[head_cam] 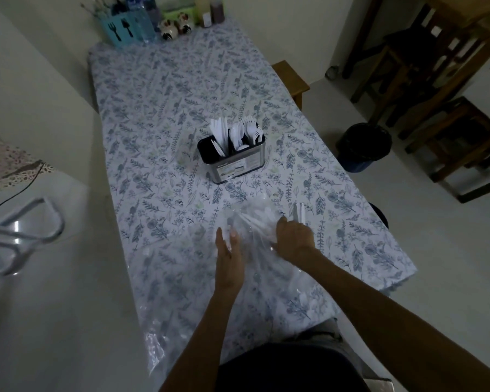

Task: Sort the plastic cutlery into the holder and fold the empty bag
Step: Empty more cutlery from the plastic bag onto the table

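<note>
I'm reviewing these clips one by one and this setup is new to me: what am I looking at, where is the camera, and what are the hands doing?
No machine here: a person wears one wide-angle camera on the head, looking down at their own arms. On the floral tablecloth stands a metal cutlery holder already filled with white plastic cutlery. Nearer lies a clear plastic bag. The left hand rests flat on it; the right hand grips white pieces, seemingly a few knives. A second, blue holder sits at the far end.
</note>
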The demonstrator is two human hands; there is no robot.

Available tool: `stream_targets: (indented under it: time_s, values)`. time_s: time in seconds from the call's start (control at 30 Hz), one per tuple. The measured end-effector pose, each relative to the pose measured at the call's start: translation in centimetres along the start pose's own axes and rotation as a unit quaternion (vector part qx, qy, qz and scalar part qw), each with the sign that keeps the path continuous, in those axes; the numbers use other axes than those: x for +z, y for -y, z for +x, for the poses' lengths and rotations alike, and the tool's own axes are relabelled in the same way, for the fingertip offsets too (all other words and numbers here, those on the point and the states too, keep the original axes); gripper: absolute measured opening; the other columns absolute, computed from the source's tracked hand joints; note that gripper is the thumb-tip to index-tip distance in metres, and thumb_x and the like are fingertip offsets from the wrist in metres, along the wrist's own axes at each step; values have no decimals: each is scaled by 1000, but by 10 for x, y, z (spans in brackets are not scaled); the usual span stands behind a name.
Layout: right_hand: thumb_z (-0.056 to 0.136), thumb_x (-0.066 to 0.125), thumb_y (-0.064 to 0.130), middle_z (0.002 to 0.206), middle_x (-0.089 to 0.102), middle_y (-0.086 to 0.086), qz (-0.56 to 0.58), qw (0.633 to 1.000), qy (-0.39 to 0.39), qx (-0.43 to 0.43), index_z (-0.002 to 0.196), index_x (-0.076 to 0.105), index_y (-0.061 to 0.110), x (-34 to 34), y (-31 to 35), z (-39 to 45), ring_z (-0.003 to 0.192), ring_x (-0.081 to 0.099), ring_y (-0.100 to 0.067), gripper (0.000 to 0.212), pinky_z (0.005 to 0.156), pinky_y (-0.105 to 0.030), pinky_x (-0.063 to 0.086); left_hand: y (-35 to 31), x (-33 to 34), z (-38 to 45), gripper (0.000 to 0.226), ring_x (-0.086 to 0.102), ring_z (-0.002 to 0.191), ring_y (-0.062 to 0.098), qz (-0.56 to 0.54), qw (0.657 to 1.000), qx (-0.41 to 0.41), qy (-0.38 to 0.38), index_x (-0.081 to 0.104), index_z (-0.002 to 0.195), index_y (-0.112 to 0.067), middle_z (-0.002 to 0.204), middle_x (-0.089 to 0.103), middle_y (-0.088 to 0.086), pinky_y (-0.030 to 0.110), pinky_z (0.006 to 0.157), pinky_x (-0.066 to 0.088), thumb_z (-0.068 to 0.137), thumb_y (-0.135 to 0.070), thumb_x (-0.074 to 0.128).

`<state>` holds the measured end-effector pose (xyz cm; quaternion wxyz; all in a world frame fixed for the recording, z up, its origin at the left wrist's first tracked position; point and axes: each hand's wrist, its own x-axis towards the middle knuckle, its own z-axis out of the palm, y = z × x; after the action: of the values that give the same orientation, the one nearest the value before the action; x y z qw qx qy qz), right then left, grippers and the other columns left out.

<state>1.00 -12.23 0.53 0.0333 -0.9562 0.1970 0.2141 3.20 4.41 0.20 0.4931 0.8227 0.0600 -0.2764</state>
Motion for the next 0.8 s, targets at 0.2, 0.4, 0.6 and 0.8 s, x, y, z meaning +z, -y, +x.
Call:
stream_targets:
  time_s: [0.2,0.4,0.6,0.8]
  values:
    - [89,61,57,121,64,-14,82,995,22,51,134,42,3,8,-29,-4,107,66,-31,73,85,-37,53,32,-8,23,59,13,157,28,228,973,-23,10,24,161,-33,173,9,2,59,122,20,107,-54,31]
    - [84,67,56,108,64,-10,215,968,43,126,120,49,7,21,-45,-12,95,64,-28,64,77,-35,53,35,-19,40,76,4,158,31,328,944,-26,1,18,162,-33,173,-2,4,72,115,18,99,-62,48]
    - [82,72,47,105,62,-11,356,911,-3,209,123,54,2,13,-53,1,92,62,-28,64,73,-31,47,48,-37,56,98,-2,158,30,352,936,26,14,20,161,-34,173,-6,4,75,116,14,83,-62,72]
    - [82,75,43,125,60,-19,411,867,20,282,135,43,-1,17,-58,13,114,61,-38,76,86,-39,50,37,-81,88,99,2,159,20,501,834,175,149,28,160,-33,173,-2,-6,66,120,6,79,-50,82]
